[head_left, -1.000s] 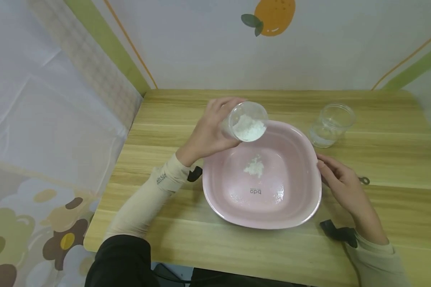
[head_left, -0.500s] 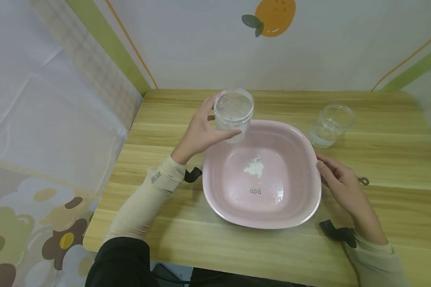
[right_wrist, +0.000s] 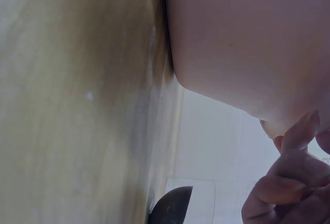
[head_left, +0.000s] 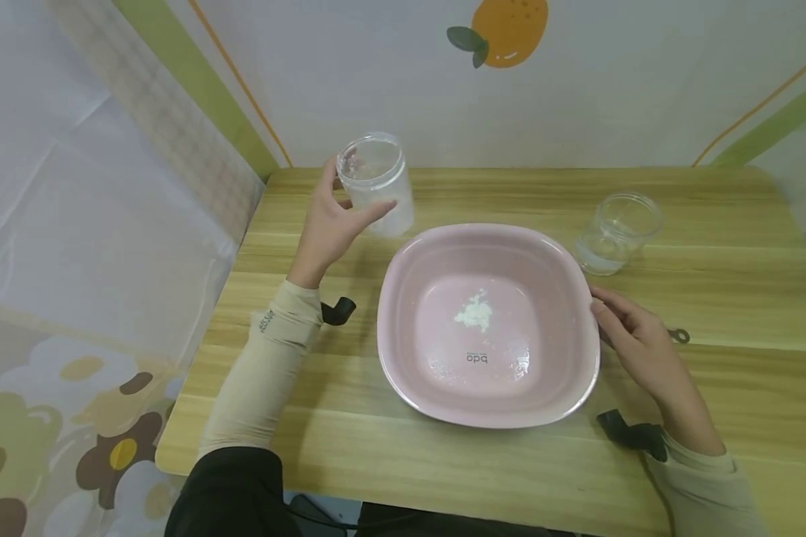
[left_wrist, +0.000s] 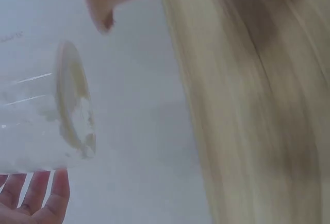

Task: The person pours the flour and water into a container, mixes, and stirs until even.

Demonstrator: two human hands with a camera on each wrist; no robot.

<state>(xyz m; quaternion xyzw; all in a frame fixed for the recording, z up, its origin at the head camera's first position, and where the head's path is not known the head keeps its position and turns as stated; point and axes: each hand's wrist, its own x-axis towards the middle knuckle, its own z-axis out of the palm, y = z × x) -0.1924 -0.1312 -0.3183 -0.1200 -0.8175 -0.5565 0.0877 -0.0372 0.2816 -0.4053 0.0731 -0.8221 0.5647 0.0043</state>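
My left hand (head_left: 329, 227) holds a clear jar (head_left: 384, 195), its mouth up and slightly tilted, beyond the basin's back left side. In the left wrist view, white powder clings inside the rim of this jar (left_wrist: 36, 116), with fingers (left_wrist: 54, 198) along one side and the thumb opposite. A pink basin (head_left: 403, 358) sits on the table, a small heap of white powder (head_left: 475, 313) on its bottom. My right hand (head_left: 638, 343) grips the basin's right rim. The right wrist view shows the basin's outer wall (right_wrist: 247, 38) and curled fingers (right_wrist: 294, 175).
A second clear jar (head_left: 618, 231) with a little clear liquid stands at the back right of the wooden table (head_left: 745, 283). A dark handle end with a hole (head_left: 678, 335) shows beside my right hand. A patterned cloth (head_left: 376, 82) hangs behind the table.
My left hand has tipped the jar back from its pour over the basin and carried it left and away, past the rim. The right hand and basin have stayed put.
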